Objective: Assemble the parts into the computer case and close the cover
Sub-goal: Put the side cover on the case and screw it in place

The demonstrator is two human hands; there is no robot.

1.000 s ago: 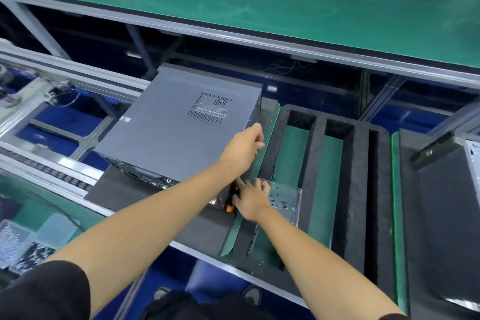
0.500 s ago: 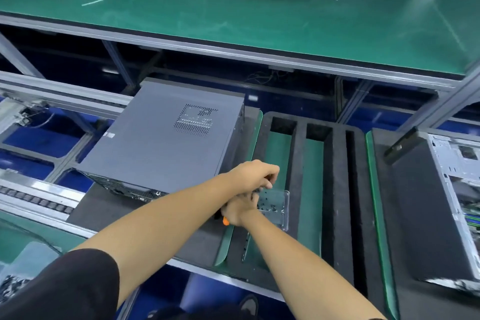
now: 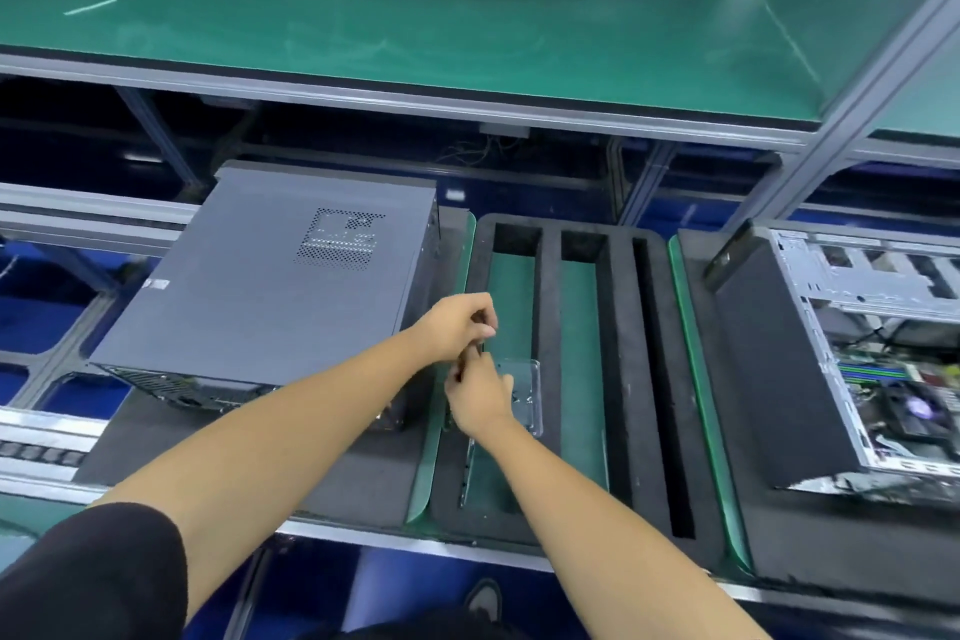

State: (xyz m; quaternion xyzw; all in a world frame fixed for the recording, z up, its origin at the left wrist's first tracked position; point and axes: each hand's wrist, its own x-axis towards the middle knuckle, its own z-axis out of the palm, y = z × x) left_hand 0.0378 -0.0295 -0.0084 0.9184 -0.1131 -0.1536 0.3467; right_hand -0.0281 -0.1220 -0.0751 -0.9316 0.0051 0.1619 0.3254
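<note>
My left hand and my right hand meet above the near left slot of the black foam tray. The left fingers are curled inward, fingertips toward the right hand; whether they pinch anything I cannot tell, since the spot is small and blurred. The right fingers are bent upward toward the left fingertips, almost touching them, and what they hold, if anything, is hidden. Just beyond and beneath my right hand a small clear plastic tray lies in that slot. To the left of my fingers sits the closed grey computer case, its cover with the vent grille facing up. Well to the right of my fingers stands an open computer case, its boards and cables showing.
</note>
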